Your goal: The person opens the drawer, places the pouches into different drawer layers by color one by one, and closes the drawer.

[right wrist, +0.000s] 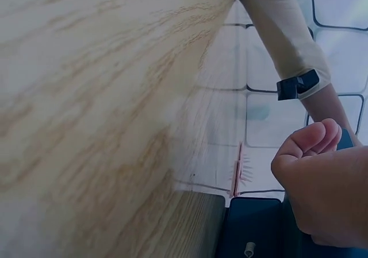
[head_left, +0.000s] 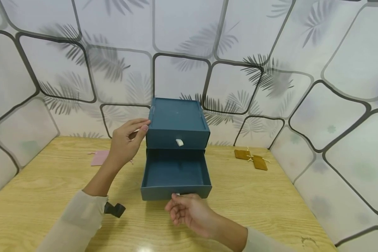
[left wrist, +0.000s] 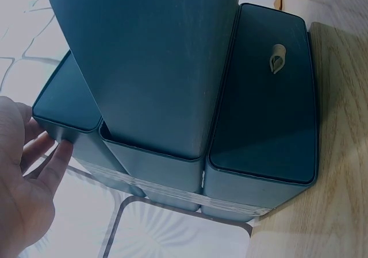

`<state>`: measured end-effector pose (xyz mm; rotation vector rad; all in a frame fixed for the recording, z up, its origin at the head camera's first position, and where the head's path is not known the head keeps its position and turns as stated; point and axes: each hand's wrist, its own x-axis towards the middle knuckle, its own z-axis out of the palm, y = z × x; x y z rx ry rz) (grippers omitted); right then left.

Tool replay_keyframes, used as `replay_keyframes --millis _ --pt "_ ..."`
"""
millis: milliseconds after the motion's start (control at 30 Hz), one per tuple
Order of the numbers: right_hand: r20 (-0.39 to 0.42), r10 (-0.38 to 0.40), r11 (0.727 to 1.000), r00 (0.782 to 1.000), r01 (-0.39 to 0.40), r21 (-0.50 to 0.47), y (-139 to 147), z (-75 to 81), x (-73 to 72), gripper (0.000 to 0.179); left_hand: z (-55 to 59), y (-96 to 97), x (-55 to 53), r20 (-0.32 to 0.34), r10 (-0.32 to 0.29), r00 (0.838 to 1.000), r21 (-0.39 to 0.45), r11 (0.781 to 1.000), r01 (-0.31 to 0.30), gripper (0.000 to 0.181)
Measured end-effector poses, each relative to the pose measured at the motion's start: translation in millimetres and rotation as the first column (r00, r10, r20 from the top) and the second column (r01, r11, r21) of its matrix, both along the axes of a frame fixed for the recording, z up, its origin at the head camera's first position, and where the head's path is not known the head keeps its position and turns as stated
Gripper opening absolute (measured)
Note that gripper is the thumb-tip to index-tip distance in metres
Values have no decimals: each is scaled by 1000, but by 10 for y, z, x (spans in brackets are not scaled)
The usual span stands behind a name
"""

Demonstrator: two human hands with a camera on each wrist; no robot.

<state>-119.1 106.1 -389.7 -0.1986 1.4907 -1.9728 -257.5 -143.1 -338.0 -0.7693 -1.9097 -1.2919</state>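
Blue box (head_left: 180, 113) with three drawers stands on the wooden table (head_left: 255, 210), against a leaf-patterned curtain (head_left: 182, 38). Its top drawer (head_left: 162, 139) and bottom drawer (left wrist: 264, 108) are closed; the middle drawer (head_left: 155, 193) is pulled well out.

The left hand (head_left: 123, 140) has its fingers nearly straight, thumb apart, the tips touching the box's upper left edge. The right hand (head_left: 195, 214) has curled fingers, its thumb and forefinger pinching the white tab (head_left: 177, 194) on the middle drawer's front.

A pink pouch (head_left: 99, 158) lies left of the box, partly behind the left forearm; two brown pouches (head_left: 259, 162) lie to the right, side by side.
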Motion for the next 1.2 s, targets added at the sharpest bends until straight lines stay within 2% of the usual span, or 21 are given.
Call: replay_keyframes --millis 367,667,833,1000,1200 --pt "5 35 997 999 -35 64 83 26 -20 33 17 12 10 -9 -7 1000 8 1000 7 25" --pt "-51 93 985 994 -84 150 201 112 -18 33 -8 -5 -11 -8 -6 1000 -2 1000 6 25" --pt "-102 170 975 980 -152 161 311 169 -11 40 -8 -6 -8 -9 -4 1000 -3 1000 4 25" --pt "-164 243 964 956 -219 151 419 274 -27 45 2 -1 5 -7 -2 1000 2 1000 2 25" --pt "-252 281 958 926 -253 137 560 461 -52 45 14 9 15 -10 1 1000 7 1000 0 26"
